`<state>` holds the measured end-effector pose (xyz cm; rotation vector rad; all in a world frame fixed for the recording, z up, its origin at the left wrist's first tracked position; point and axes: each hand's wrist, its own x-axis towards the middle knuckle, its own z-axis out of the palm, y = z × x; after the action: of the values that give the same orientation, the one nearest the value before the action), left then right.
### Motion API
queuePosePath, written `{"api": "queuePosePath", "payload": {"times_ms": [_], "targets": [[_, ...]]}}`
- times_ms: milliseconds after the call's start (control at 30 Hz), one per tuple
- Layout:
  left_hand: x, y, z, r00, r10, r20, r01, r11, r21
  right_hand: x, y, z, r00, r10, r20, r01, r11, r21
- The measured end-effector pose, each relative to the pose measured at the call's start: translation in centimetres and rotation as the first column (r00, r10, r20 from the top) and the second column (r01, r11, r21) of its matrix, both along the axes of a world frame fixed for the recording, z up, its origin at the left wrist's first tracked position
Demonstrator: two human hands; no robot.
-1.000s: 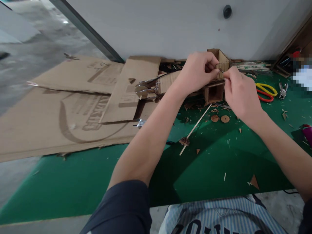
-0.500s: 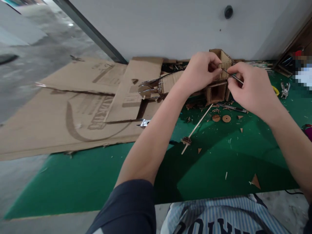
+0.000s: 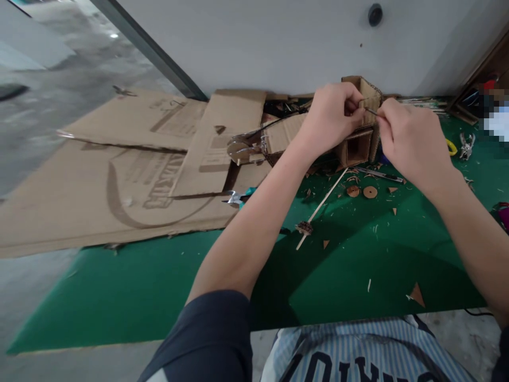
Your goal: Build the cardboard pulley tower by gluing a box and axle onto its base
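My left hand (image 3: 332,114) is closed in a pinch at the upright box part of a cardboard model (image 3: 356,151). What its fingertips hold is too small to make out. Close by on the right, my right hand (image 3: 413,143) grips a thin dark metal rod (image 3: 371,111), its tip pointing left at my left fingertips. Most of the rod is hidden in the right fist. The model stretches left beneath my left forearm, ending in a cardboard disc (image 3: 237,152). In front of it lie a utility knife (image 3: 379,175) and two small cardboard discs (image 3: 369,192).
Large cardboard sheets (image 3: 131,196) cover the green table (image 3: 159,297) on the left. Teal-handled pliers (image 3: 238,198) lie beside my left forearm. A wooden stick (image 3: 328,195) carries a small cardboard piece. Metal pliers (image 3: 466,146) lie at right; a wall (image 3: 278,42) stands behind.
My right hand has turned, with its knuckles more over the rod and less of the rod showing. My left hand stays at the box; the view has shifted slightly.
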<state>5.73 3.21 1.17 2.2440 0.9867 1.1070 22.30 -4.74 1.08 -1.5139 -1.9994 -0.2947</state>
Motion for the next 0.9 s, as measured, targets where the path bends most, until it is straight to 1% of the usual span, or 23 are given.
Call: {"api": "queuePosePath", "payload": {"times_ms": [100,267,367,467,567,667,733,833,900], "targets": [[0.1,-0.1,-0.1,1.0,0.018,-0.012,-0.018,1.0,0.008,-0.2,0.3,-0.2,0.999,-0.033,0.043,0.033,0.999,0.0],[0.4,-0.3,-0.1,0.999,0.052,0.004,-0.052,0.999,0.01,-0.7,0.5,-0.9,0.991,-0.057,-0.124,0.061,0.998,0.021],[0.4,-0.4,-0.1,0.998,0.057,-0.009,-0.057,0.998,0.018,-0.8,0.6,-1.3,0.981,-0.06,-0.182,0.066,0.997,0.025],[0.4,-0.4,-0.1,0.997,0.067,-0.027,-0.066,0.997,0.026,-0.5,0.7,-1.6,0.982,-0.034,-0.187,0.037,0.999,0.014],[0.3,-0.3,-0.1,0.997,0.062,-0.046,-0.061,0.998,0.014,-0.3,0.6,-1.9,0.988,0.003,-0.153,-0.002,1.0,0.009],[0.3,-0.2,0.0,0.998,0.052,-0.039,-0.053,0.999,-0.001,-0.3,0.5,-2.0,0.992,0.013,-0.125,-0.012,1.0,0.009],[0.3,-0.2,0.0,0.999,0.044,-0.023,-0.044,0.999,0.003,-0.4,0.5,-2.0,0.99,0.018,-0.137,-0.017,1.0,0.009],[0.3,-0.1,-0.1,0.999,0.034,-0.017,-0.033,0.999,0.036,-0.6,0.5,-2.1,0.983,0.012,-0.183,-0.007,1.0,0.027],[0.3,-0.1,-0.2,0.999,0.04,-0.018,-0.039,0.998,0.054,-0.9,0.6,-2.1,0.979,-0.014,-0.205,0.024,0.999,0.048]]}}
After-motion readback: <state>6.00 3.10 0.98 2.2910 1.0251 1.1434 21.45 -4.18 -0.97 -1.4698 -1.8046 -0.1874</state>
